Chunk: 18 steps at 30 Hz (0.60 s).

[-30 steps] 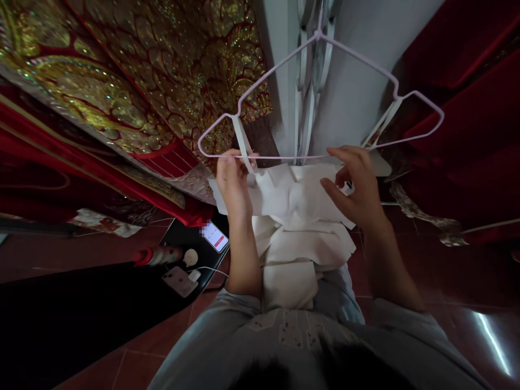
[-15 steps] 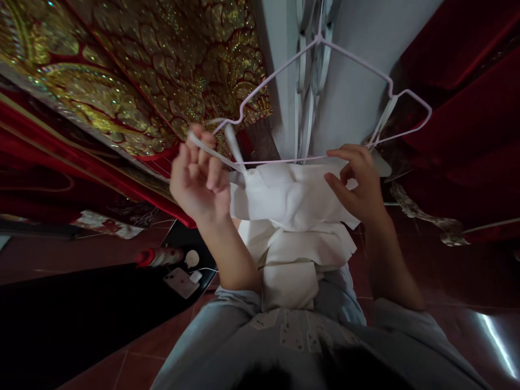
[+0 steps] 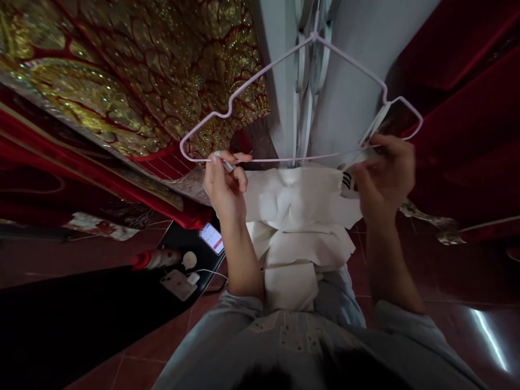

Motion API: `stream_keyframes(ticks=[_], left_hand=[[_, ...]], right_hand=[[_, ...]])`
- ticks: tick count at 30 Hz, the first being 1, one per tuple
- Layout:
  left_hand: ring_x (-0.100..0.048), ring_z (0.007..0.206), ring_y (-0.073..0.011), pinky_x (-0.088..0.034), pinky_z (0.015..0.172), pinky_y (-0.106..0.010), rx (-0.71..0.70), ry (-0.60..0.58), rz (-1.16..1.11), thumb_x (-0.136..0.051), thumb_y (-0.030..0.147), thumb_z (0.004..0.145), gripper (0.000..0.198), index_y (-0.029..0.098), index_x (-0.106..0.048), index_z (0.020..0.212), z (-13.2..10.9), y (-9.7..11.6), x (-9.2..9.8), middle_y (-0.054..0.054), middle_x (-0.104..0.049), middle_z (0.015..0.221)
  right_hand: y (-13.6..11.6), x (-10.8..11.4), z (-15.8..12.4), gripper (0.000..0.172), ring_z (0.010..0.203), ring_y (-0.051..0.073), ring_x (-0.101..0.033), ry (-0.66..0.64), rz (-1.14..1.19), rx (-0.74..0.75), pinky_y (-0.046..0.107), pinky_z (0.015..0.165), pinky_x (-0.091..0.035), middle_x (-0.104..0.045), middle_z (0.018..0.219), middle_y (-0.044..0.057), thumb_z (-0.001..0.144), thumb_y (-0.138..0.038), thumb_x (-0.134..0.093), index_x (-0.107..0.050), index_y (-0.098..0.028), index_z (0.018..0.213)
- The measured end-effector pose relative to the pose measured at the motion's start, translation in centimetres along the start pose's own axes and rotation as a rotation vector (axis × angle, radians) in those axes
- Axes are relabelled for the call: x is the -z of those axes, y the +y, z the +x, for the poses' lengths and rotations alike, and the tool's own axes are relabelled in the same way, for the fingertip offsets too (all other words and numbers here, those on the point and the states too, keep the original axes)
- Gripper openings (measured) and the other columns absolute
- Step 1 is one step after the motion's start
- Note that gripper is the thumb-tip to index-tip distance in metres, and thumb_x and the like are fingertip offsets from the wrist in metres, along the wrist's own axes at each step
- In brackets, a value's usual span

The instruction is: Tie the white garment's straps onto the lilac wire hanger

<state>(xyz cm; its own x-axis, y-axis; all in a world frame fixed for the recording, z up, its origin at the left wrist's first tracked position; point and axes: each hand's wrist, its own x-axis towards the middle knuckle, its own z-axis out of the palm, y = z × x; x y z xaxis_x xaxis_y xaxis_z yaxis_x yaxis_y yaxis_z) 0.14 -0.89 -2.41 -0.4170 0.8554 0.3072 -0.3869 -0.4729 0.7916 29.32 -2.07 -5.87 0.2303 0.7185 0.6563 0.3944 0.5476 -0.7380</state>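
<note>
A pale pink wire hanger point(image 3: 276, 60) hangs in front of me. Under its bottom bar is a white garment point(image 3: 300, 197), its layered fabric reaching down to my lap. At the bar's left end, my left hand point(image 3: 226, 189) is closed on a white strap, a short piece of which shows between the fingers. A second strap point(image 3: 378, 120) is still looped over the hanger's right shoulder. My right hand point(image 3: 385, 176), slightly blurred, pinches near this strap's lower part beside the bar. Dark stripes show at the garment's upper right edge.
Gold-sequinned red garments point(image 3: 195, 70) hang at the left, dark red cloth point(image 3: 467, 119) at the right. A black table point(image 3: 101, 314) on the left bears a red-capped bottle point(image 3: 156, 259), a phone point(image 3: 179, 284) and a lit phone point(image 3: 213, 238). Behind stands a folding metal gate point(image 3: 303, 108).
The left strap has come off the hanger's left end, and my left hand has moved right and down to the bar. My right hand has moved right, towards the other strap.
</note>
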Motion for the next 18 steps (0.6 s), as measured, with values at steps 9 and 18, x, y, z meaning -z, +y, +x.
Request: stream_keyframes(ticks=[9, 18], left_hand=[[-0.031, 0.046, -0.0086, -0.022, 0.043, -0.024, -0.073, -0.057, -0.032, -0.067, 0.042, 0.127, 0.046, 0.021, -0.058, 0.087, 0.3, -0.5, 0.5, -0.007, -0.082, 0.086], [-0.025, 0.044, -0.0073, -0.02, 0.04, -0.023, -0.041, -0.076, -0.074, -0.07, 0.04, 0.125, 0.046, 0.02, -0.062, 0.084, 0.6, 0.2, 0.6, -0.006, -0.08, 0.083]], right_hand=[[-5.1, 0.7, 5.4, 0.023, 0.053, 0.006, -0.039, -0.107, 0.188, -0.258, 0.025, 0.047, -0.024, -0.08, 0.092, 0.002, 0.081, -0.025, -0.089, -0.093, -0.027, 0.103], [8.9, 2.6, 9.3, 0.043, 0.052, 0.004, -0.041, 0.494, 0.386, 0.299, 0.019, 0.047, -0.015, -0.086, 0.117, 0.01, 0.088, -0.041, -0.079, -0.092, -0.024, 0.126]])
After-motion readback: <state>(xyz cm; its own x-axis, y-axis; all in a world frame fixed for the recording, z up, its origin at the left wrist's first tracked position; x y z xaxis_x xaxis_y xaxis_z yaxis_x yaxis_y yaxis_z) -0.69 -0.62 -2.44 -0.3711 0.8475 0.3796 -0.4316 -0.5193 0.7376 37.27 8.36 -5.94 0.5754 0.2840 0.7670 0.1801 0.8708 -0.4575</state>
